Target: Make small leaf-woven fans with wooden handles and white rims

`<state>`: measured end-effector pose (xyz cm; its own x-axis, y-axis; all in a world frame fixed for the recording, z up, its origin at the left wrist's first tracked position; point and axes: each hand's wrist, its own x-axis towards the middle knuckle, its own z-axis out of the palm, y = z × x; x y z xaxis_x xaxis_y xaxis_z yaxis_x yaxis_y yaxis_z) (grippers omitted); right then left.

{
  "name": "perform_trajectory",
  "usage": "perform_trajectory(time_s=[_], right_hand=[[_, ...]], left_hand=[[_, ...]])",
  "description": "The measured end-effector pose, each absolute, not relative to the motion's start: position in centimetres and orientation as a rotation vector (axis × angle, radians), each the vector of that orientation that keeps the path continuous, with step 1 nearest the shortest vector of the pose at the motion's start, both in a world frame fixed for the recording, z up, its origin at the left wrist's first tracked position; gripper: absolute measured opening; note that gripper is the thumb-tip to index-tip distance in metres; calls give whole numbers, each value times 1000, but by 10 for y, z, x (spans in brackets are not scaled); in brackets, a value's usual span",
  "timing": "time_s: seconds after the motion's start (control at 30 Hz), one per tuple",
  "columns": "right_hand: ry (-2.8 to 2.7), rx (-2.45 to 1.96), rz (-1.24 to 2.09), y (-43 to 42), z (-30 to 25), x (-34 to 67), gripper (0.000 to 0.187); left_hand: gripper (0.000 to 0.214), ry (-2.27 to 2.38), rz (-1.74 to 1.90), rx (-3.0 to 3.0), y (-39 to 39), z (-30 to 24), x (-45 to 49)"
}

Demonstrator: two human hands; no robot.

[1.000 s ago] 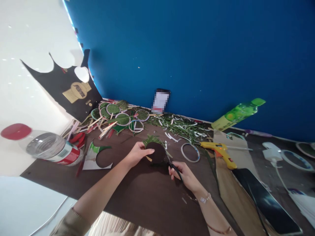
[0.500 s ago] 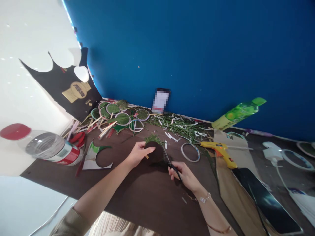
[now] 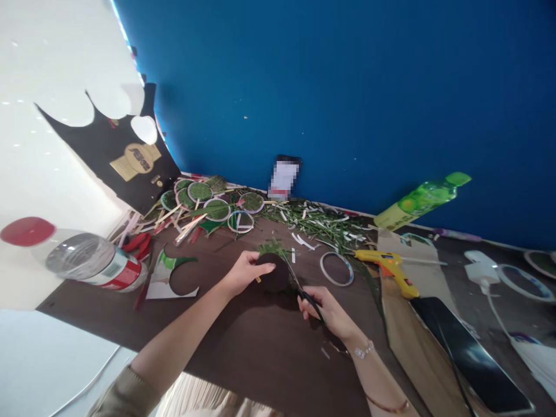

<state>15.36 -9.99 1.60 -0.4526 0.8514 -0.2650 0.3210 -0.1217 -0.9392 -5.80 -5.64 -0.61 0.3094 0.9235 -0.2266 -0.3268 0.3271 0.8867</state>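
Observation:
My left hand (image 3: 243,273) pinches a dark round disc (image 3: 273,277) that has green leaf strips (image 3: 273,248) sticking out along its far edge. My right hand (image 3: 326,310) is closed on black-handled scissors (image 3: 304,292), whose blades reach up along the disc's right edge into the green strips. Both hands work just above the dark brown tabletop (image 3: 256,341).
A white ring (image 3: 336,269) and a yellow glue gun (image 3: 386,267) lie to the right, with a phone (image 3: 467,353) beyond them. Several green-filled rings (image 3: 208,202), sticks and leaf cuttings (image 3: 321,223) lie at the back. A clear bottle (image 3: 87,263) lies left, a green bottle (image 3: 419,200) right.
The scissors have crept a little further up along the disc's right edge. The disc has turned slightly in my left hand. Nothing else has moved.

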Motion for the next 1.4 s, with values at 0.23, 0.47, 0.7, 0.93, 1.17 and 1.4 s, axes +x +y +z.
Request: perform_trajectory(time_s=[0.23, 0.47, 0.7, 0.93, 1.17, 1.4], right_hand=[[-1697, -1346, 1598, -99, 14, 153, 48], [-1702, -1304, 1669, -99, 13, 155, 47], [-1713, -1328, 1658, -98, 11, 158, 44], [-1730, -1308, 1695, -99, 16, 153, 46], [-1715, -1350, 1627, -99, 11, 156, 43], [-1726, -1329, 1640, -99, 17, 152, 45]], left_hand=[[26, 864, 963, 846, -55, -8, -59], [27, 873, 890, 916, -56, -6, -61], [29, 880, 850, 952, -53, -8, -64], [29, 882, 789, 1050, -57, 4, -65], [30, 848, 819, 977, -56, 4, -62], [33, 788, 877, 896, -59, 3, -59]])
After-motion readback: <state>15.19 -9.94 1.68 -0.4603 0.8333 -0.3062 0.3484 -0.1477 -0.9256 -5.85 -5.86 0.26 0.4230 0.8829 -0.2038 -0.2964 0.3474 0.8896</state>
